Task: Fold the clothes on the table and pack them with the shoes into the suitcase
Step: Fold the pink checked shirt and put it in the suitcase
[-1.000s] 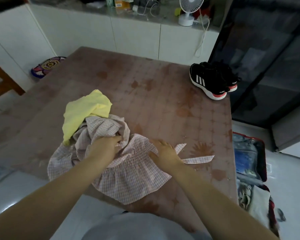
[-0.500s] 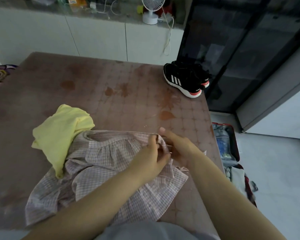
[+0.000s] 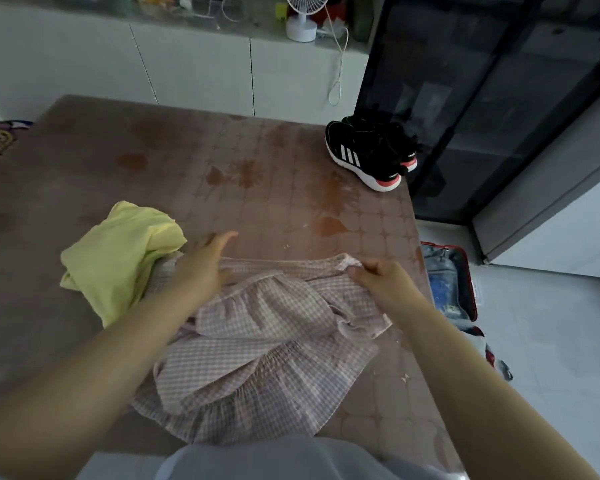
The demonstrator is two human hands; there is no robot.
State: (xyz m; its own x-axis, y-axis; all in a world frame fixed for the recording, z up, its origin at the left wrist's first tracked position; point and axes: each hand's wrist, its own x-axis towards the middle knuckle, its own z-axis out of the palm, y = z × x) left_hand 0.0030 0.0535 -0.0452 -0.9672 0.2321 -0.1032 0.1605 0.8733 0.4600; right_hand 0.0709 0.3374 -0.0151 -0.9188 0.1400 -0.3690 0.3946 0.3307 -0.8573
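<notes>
The pink checked cotton garment lies crumpled at the table's near edge; right hand pinches its far hem, left hand rests flat, fingers spread. Best pull the hem taut, smoothing before folding

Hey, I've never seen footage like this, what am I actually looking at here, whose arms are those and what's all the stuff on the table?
There is no machine here. A person wears a wide-angle camera on the head, looking forward and down, so the two bare arms reaching in from the bottom are the person's own. On the brown table lies a pink checked garment, crumpled, beside a bunched yellow garment. The right hand pinches the checked garment's far edge; the left hand lies open and flat on it. A pair of black sneakers sits at the far right corner. On the floor to the right, an open red suitcase waits.
</notes>
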